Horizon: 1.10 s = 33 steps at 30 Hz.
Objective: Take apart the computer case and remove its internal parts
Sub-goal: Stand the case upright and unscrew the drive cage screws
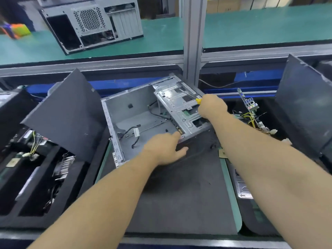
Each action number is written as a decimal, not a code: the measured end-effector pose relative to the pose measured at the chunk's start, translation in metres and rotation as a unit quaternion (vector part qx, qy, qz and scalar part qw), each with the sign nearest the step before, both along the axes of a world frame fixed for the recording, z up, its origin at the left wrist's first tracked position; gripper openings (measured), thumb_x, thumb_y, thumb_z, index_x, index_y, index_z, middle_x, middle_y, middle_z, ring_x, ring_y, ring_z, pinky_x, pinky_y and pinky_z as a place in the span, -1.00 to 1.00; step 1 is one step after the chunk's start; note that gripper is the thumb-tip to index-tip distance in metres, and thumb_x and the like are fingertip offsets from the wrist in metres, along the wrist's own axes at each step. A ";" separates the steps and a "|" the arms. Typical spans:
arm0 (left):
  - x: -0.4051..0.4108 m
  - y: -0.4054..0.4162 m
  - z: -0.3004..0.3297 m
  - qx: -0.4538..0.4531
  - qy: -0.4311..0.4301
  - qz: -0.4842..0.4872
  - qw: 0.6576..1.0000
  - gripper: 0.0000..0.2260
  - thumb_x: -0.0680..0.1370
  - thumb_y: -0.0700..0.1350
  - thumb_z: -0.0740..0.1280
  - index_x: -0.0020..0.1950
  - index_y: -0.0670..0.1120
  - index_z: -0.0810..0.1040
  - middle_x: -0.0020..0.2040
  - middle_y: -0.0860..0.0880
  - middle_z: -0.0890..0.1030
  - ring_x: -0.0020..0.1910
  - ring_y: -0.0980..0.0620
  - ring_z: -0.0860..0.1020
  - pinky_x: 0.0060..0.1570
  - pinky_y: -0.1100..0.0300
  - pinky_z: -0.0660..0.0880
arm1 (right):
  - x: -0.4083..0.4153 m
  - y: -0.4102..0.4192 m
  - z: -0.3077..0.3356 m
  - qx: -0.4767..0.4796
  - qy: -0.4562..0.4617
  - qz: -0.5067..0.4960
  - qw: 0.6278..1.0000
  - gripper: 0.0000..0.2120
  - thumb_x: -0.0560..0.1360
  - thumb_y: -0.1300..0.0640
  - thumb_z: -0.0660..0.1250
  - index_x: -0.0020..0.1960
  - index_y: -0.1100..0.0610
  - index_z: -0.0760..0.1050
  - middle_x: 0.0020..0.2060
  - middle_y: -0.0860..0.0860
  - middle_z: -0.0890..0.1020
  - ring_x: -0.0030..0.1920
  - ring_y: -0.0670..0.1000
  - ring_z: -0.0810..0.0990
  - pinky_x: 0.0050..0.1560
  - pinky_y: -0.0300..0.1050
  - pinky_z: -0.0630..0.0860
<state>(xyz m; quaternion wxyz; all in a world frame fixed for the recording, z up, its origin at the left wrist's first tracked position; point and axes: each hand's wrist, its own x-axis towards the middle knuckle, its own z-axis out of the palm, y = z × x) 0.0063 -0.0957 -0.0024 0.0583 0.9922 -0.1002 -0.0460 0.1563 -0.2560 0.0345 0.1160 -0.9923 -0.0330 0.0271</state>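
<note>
Your computer case [136, 121] lies on its side on the dark mat [179, 194] in the middle of the bench, its open side facing up and turned a little askew. Inside, the main bay is mostly bare metal, with a few loose black cables [133, 133] and a white connector [136, 132] lying on its floor. The drive cage [179, 108] sits in the right part of the case.

Your right hand [212, 106] is clenched around a yellow-handled screwdriver [198, 101], whose shaft reaches across the top of the drive cage. Your left hand [165, 148] rests against the near edge of the case with its fingers extended, gripping nothing.

To your left, a black bin [10, 223] (its lid [66, 115] propped up and leaning back) holds removed parts: a finned heatsink [63, 166], yellow-wired cable bundles [33, 146] and other dark components too blurred to name. To your right, another black bin [305, 105] holds a board with a rear port panel [251, 106] standing upright and yellow wires [251, 119] beside it. A silver plate [241, 187] lies just beside the mat on the right.

On the far green bench stands a second case [91, 24], its back towards you.
</note>
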 end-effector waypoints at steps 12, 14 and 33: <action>0.022 0.083 0.009 -0.096 0.099 0.170 0.976 -0.42 0.63 0.38 -0.05 0.25 0.00 0.53 0.32 -0.03 0.56 0.29 -0.10 0.51 0.23 0.00 0.38 | -0.089 -0.022 -0.021 -0.045 -0.051 -0.035 0.997 -0.73 0.56 0.16 0.21 0.21 0.23 0.48 0.11 0.20 0.53 0.01 0.23 0.58 -0.18 0.00 0.45; 0.033 0.068 0.009 -0.171 0.083 0.207 0.960 -0.44 0.62 0.37 -0.02 0.26 -0.02 0.49 0.30 -0.09 0.57 0.23 -0.12 0.54 0.26 -0.03 0.39 | -0.091 -0.026 -0.016 -0.056 -0.065 -0.022 0.996 -0.74 0.61 0.07 0.20 0.20 0.20 0.49 0.08 0.17 0.52 -0.08 0.22 0.58 -0.23 -0.02 0.43; 0.027 0.030 -0.011 -0.126 0.085 0.204 0.967 -0.49 0.62 0.28 -0.02 0.50 0.09 0.27 0.33 -0.04 0.56 0.23 -0.13 0.53 0.07 -0.03 0.41 | -0.095 -0.015 -0.035 0.173 -0.099 -0.065 0.978 -0.69 0.65 -0.10 0.14 0.18 0.11 0.46 -0.01 0.20 0.54 -0.08 0.27 0.52 -0.17 0.04 0.44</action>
